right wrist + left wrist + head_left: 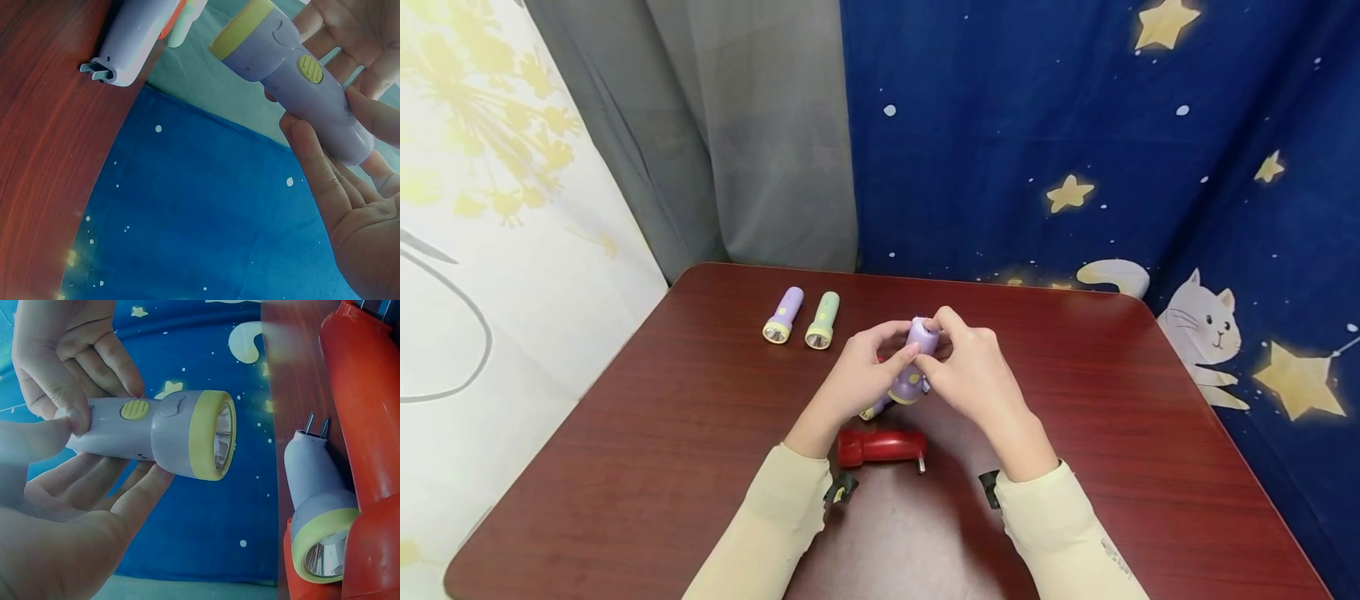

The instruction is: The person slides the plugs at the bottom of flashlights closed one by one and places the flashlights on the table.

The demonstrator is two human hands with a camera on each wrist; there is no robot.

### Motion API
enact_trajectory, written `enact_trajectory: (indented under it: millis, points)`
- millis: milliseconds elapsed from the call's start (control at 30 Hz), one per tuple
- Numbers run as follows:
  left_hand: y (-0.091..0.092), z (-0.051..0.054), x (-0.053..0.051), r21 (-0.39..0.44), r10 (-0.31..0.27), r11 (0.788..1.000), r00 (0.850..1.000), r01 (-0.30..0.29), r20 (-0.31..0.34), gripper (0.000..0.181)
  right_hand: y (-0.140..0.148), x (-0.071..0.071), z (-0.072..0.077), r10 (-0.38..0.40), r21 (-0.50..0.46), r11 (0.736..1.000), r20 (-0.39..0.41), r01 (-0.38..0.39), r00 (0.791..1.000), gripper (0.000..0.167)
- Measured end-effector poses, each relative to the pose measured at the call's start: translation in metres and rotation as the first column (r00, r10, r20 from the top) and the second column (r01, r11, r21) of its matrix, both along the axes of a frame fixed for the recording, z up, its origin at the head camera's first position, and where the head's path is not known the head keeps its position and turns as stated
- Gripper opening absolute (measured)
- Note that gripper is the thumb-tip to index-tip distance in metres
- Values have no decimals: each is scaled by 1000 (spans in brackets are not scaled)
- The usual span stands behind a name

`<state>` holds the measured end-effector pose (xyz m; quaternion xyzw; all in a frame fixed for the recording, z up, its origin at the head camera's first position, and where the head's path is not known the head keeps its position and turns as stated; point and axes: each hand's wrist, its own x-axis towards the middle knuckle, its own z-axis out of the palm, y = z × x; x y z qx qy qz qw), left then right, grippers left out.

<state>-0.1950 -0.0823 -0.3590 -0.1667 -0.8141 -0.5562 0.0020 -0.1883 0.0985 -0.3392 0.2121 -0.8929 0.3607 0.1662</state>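
Observation:
Both hands hold a purple flashlight (907, 380) (172, 431) with a yellow rim and a yellow switch, raised over the table, lens end down in the head view. My left hand (863, 371) (81, 544) grips its body from the left, fingers beneath and thumb on top. Around the tail end, my right hand (977, 375) (369, 231) pinches with thumb and fingers. Beyond it in the left wrist view lies another purple flashlight (319, 487) with two metal prongs out. A red flashlight (880, 447) (369, 412), prongs also out, lies nearer the body.
Farther back on the dark red table (700, 400) lie a purple flashlight (786, 308) and a green flashlight (825, 315), side by side. Partly hidden behind the hands is something red (880, 360). A grey curtain (775, 125) and a blue starry curtain (985, 167) hang behind the table.

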Motion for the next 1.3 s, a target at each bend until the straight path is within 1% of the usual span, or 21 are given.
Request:
enact_trajectory:
  millis: [167,433,633,800,933,1100,1300]
  points:
    - [-1,0,-1,-8,5,1000,1000,-5,-5,44,-1,1,0,8,1,1000,-23,-8,1000,27]
    - [-2,1,2,-21,11,1000,1000,-11,2,44,-1,2,-1,6,22,1000,-20,-6,1000,30]
    - [-3,2,2,-17,11,1000,1000,-11,-13,42,-2,2,-2,8,37,999,-36,-7,999,33]
    - [-4,1,2,-28,17,999,999,-18,-28,40,-2,1,-5,15,38,999,-43,-13,999,35]
    - [-4,2,2,-29,25,999,999,-26,-29,39,-3,2,-4,14,33,999,-30,-13,999,38]
    - [-4,2,2,-30,37,999,999,-38,-16,39,-4,3,-4,14,31,999,-8,-13,1000,38]
    - [-4,1,2,-11,38,999,999,-38,5,41,-4,4,-4,35,4,999,11,-35,999,38]
